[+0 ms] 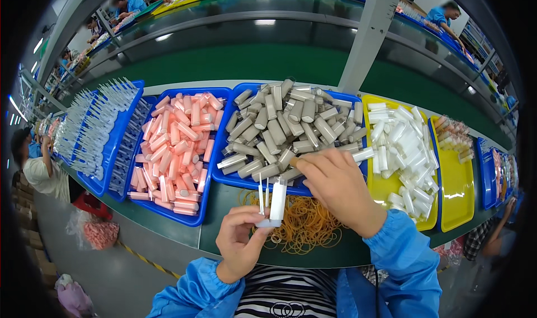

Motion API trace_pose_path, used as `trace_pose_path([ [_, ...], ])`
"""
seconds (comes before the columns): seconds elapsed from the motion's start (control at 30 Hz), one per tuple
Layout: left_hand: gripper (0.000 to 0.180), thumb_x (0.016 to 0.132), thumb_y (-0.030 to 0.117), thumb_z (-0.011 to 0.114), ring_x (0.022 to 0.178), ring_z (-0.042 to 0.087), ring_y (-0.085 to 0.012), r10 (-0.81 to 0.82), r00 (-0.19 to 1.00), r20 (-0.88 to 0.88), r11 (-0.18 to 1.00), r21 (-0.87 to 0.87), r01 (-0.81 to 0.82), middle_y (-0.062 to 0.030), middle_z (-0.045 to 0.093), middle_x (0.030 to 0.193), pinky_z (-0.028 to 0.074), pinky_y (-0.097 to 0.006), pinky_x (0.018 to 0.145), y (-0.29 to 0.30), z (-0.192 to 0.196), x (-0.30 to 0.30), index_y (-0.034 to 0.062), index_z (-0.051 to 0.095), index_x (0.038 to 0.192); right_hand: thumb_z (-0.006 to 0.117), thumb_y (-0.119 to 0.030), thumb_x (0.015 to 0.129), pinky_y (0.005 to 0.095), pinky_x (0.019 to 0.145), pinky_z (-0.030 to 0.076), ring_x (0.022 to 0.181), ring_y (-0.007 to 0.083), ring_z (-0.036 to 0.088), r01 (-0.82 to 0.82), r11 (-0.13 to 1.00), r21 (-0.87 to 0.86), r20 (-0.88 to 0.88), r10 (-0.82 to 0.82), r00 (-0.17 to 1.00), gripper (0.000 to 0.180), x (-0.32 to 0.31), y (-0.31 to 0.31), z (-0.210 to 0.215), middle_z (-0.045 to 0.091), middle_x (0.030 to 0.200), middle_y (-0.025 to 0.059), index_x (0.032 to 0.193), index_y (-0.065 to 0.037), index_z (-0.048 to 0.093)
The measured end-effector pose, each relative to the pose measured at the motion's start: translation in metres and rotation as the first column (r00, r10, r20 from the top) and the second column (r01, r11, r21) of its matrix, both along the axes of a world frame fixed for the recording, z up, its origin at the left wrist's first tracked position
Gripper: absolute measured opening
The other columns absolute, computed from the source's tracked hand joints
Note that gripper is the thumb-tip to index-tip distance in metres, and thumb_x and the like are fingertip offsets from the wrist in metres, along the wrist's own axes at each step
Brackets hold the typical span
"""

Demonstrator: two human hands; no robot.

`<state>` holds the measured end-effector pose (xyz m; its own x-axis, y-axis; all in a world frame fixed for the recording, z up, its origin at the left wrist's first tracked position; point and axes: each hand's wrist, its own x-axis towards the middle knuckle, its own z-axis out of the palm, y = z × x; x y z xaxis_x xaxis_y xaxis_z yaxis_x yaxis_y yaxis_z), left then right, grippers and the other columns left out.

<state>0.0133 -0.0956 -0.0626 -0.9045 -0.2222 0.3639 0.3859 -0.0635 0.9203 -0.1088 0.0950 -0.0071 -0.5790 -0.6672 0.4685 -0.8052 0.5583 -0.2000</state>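
Head view: the right hand (pixel 341 181), toward 4 o'clock, hides part of the near edge of the grey pile. Its fingers bend inward and down, the tips at that edge; whether they have hold of a tube, I cannot tell. The left hand (pixel 243 237), just past 6 o'clock, is closed, thumb and fingers pinching the base of a white holder (pixel 268 223). Thin prongs and a white tube (pixel 278 198) stand upright on it; how the tube sits at its foot is hard to make out. Both sleeves and the striped shirt (pixel 285 293) are cut off at 6 o'clock, and the far trays and co-workers blur toward the dark rim.

The bench (pixel 344 256) is dark green, bending across from 9 to 3 o'clock. Loose tan bands (pixel 305 223) lie in a heap on it at 5 o'clock. Beyond, a green strip (pixel 224 63) runs past 12 o'clock, with a pale post (pixel 370 38) rising between 1 and 2. On the grey floor (pixel 145 290), a bag (pixel 100 233) of pink pieces rests at 8 o'clock.

Just above centre, a blue tray (pixel 226 179) is heaped with grey tubes (pixel 277 131). At 9 o'clock another holds pink tubes (pixel 182 150); farther out, tilted blue trays hold pronged white pieces (pixel 89 128). At 3 o'clock a yellow tray (pixel 386 188) carries white tubes (pixel 411 150); the yellow tray beyond has small clear-wrapped pieces (pixel 453 133) at its far end.
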Motion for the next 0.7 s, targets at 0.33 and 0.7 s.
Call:
trace_pose_path([
  [0.33, 0.026, 0.076, -0.008, 0.073, 0.091, 0.064, -0.0243, -0.167, 0.985, -0.045, 0.904, -0.405, 0.135, -0.0139, 0.067, 0.101, 0.05, -0.033, 0.077, -0.008, 0.028, -0.003, 0.0005, 0.067, 0.1, 0.055, -0.013, 0.093, 0.0295, 0.075, 0.041, 0.082, 0.0176, 0.052, 0.327, 0.828, -0.456, 0.698, 0.104, 0.709, 0.013, 0.027, 0.03, 0.016, 0.057, 0.084, 0.0051, 0.1, -0.003, 0.062],
  [0.7, 0.023, 0.081, -0.005, 0.069, 0.09, 0.065, -0.0252, -0.583, 0.81, 0.065, 0.78, -0.233, 0.58, -0.0134, 0.069, 0.105, 0.049, -0.036, 0.079, 0.015, 0.055, -0.002, 0.0023, 0.073, 0.103, 0.04, -0.026, 0.102, 0.027, 0.069, 0.038, 0.072, 0.0139, 0.046, 0.553, 0.652, -0.518, 0.829, 0.222, 0.514, 0.037, 0.04, 0.048, -0.004, 0.051, 0.075, 0.0072, 0.078, -0.002, 0.052],
])
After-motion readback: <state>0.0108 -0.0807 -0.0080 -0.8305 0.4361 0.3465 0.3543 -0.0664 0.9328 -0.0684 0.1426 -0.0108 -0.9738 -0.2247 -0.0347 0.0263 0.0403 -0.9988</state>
